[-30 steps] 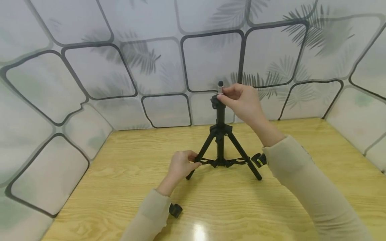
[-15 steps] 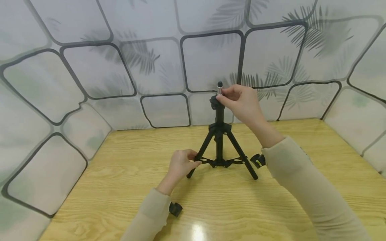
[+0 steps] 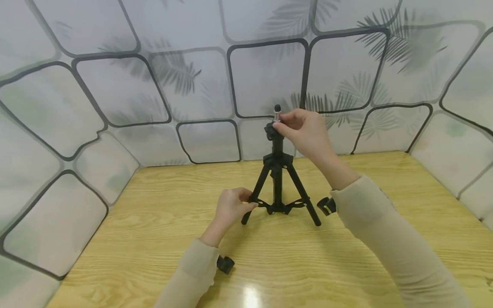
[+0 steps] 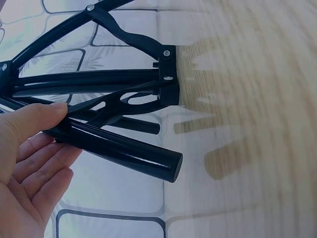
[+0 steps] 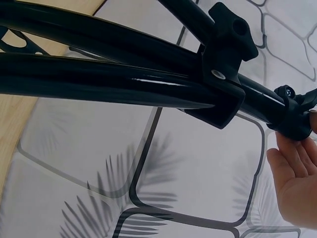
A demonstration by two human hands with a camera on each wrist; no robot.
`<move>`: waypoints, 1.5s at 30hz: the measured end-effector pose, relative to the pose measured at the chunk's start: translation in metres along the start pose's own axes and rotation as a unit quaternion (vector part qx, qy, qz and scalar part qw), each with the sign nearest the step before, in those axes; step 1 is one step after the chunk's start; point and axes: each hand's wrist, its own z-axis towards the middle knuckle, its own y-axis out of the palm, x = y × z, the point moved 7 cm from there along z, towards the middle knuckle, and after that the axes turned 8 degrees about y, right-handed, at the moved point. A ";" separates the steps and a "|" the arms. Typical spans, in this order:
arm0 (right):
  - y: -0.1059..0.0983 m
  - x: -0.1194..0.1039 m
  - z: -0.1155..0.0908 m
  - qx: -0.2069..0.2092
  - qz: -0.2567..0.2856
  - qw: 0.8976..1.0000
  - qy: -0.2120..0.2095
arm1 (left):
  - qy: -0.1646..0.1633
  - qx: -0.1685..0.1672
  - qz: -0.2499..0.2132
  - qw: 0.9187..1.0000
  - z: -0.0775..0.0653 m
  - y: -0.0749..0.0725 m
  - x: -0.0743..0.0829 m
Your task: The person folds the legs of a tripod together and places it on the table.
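Observation:
A black tripod (image 3: pixel 277 186) stands upright on the table, its legs partly drawn in. My left hand (image 3: pixel 231 207) pinches the tripod's left leg (image 4: pixel 119 148) near the brace, thumb on one side and fingers on the other. At the top, my right hand (image 3: pixel 310 132) grips the silver stud (image 3: pixel 277 114) with thumb and fingers; a black cap tops the stud. In the right wrist view the fingers (image 5: pixel 297 163) reach the collar (image 5: pixel 294 119) at the column's upper end. The leg's foot end in the left wrist view looks slightly apart from its reflection on the table.
The wood-grain table (image 3: pixel 154 231) reaches to a patterned fabric wall (image 3: pixel 208 85) at the back and sides. Two black wrist-worn pieces, one by the left cuff (image 3: pixel 225 264) and one by the right cuff (image 3: pixel 327 205), stick out from the sleeves.
The tripod's legs have drawn closer together, the right foot moving most, leftward. Both hands keep their hold; the right hand and the tripod's top have shifted slightly left in view.

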 end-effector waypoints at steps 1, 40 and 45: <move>0.000 0.000 0.000 0.001 0.001 1.000 0.000 | 0.003 0.001 -0.003 1.000 0.000 0.000 0.001; 0.000 -0.003 -0.005 0.019 -0.003 1.000 -0.019 | 0.027 0.027 -0.033 0.999 0.009 0.004 0.004; -0.001 -0.003 -0.004 0.020 0.000 1.000 -0.017 | 0.030 0.032 -0.026 0.999 0.010 0.004 0.005</move>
